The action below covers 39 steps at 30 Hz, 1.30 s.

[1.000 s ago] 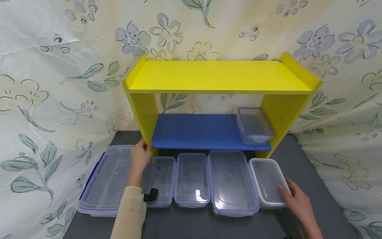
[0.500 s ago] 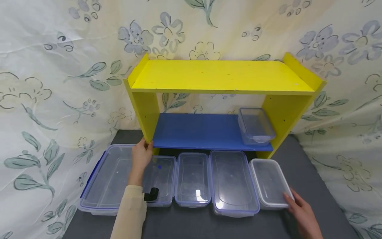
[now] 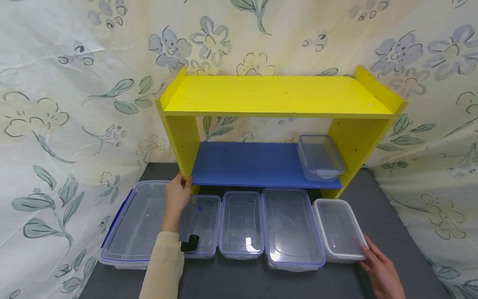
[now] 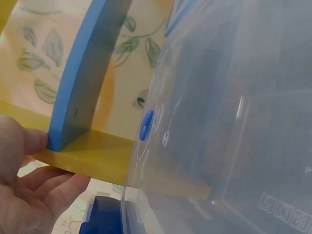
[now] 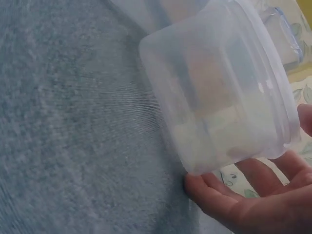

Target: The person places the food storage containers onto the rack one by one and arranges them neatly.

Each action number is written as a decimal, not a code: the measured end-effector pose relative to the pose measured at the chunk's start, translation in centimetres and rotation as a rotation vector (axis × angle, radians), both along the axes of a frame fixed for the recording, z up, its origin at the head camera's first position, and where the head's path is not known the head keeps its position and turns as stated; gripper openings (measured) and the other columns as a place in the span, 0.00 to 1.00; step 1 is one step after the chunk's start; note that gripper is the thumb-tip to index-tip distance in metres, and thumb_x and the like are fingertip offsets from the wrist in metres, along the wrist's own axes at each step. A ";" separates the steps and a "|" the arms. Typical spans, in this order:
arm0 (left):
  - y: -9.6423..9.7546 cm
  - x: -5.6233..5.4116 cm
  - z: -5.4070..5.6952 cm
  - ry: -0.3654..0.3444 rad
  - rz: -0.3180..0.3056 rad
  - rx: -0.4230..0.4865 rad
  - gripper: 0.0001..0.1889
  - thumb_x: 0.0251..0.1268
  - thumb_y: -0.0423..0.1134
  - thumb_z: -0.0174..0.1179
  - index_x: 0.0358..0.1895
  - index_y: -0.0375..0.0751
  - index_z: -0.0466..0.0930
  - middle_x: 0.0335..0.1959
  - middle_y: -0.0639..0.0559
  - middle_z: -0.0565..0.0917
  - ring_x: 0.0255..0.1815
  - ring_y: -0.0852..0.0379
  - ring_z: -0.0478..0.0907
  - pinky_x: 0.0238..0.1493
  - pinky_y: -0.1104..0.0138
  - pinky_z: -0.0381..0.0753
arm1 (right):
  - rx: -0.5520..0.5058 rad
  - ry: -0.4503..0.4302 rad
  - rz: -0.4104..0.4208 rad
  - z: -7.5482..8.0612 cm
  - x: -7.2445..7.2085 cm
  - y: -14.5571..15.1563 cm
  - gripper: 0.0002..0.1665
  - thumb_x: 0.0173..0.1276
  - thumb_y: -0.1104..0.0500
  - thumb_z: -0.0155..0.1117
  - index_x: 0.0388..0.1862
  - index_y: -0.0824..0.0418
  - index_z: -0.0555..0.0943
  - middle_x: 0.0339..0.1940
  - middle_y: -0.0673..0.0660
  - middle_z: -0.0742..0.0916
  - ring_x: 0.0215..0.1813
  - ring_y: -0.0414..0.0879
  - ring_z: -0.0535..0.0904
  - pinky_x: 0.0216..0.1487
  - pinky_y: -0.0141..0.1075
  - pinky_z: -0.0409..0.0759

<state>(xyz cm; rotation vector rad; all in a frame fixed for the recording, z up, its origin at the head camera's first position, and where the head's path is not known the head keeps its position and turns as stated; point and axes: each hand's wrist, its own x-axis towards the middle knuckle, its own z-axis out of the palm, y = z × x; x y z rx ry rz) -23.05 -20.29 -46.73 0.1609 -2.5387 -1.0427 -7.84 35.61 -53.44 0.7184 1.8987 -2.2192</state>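
A yellow shelf unit with a blue lower board stands behind a row of clear lidded food containers. My left hand grips the lower front edge of its left side panel. In the left wrist view the thumb lies by the blue board's end, the fingers outside the yellow panel. My right hand touches the near right corner of the white-lidded food container, which ends the row on the right. Up close, fingers lie along that container's side wall, with the thumb by its lid.
Left of the row is a large blue-rimmed container, partly behind my left sleeve. Several more containers, such as the big one, stand side by side on the dark tabletop. One container sits on the blue board's right end.
The right hand has slid from the white lid's right edge toward its near right corner, its thumb drawing back off the lid. The left hand keeps its grip on the panel.
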 end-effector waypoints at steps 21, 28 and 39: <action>-0.2 0.2 0.0 -0.003 0.019 -0.007 0.08 0.71 0.42 0.56 0.40 0.39 0.77 0.26 0.42 0.83 0.25 0.47 0.76 0.27 0.62 0.70 | -0.282 0.310 0.074 0.0 1.5 0.6 0.26 0.77 0.64 0.48 0.70 0.44 0.69 0.53 0.33 0.84 0.50 0.34 0.84 0.41 0.45 0.84; -0.1 0.2 0.1 0.012 0.026 -0.015 0.08 0.70 0.41 0.57 0.39 0.39 0.77 0.25 0.42 0.82 0.25 0.46 0.75 0.28 0.62 0.69 | -0.267 0.312 0.056 0.1 1.6 0.4 0.26 0.77 0.64 0.49 0.69 0.45 0.70 0.52 0.33 0.84 0.49 0.33 0.84 0.41 0.43 0.85; 0.0 0.0 0.0 0.021 0.015 -0.023 0.08 0.70 0.41 0.57 0.38 0.40 0.77 0.22 0.43 0.79 0.22 0.48 0.73 0.25 0.63 0.67 | -0.262 0.253 -0.010 0.4 1.9 0.5 0.22 0.75 0.61 0.53 0.62 0.40 0.77 0.49 0.33 0.85 0.46 0.34 0.85 0.39 0.44 0.85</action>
